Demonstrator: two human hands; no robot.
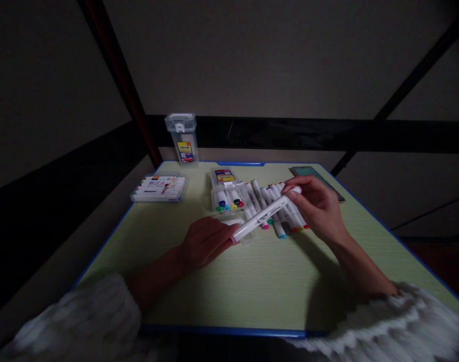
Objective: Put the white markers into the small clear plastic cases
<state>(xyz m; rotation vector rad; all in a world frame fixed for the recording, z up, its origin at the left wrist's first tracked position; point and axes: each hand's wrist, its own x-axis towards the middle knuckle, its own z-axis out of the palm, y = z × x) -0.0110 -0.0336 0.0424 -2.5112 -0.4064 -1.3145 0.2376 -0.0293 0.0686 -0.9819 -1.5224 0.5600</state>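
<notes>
from the head view, both hands are closed on one white marker [261,217]. the left hand [208,241] pinches the pinkish end, and the right hand [322,208] has its fingertips round the other end, up higher. so it sits tilted over the table [176,301], printed side visible. my guess is that a hand at each end keeps it steady and stops it rolling, and leaves the label readable. can't tell if there's a cap coming off at the right end, the fingers cover too much.

just past it there's a bunch of loose markers [295,218] lying side by side, coloured ends mostly toward the person, which probably makes the colours easy to pick out. the clear case [227,201] beside them has more markers in it, ends facing out, so same deal imo. a clear plastic piece [248,240] lies partly under the held marker.

over on the left is a flat marker box [159,190], with a tall clear container [181,141] upright behind it, likely out of elbow range. a phone-looking slab [312,176] lies at the far right.
</notes>
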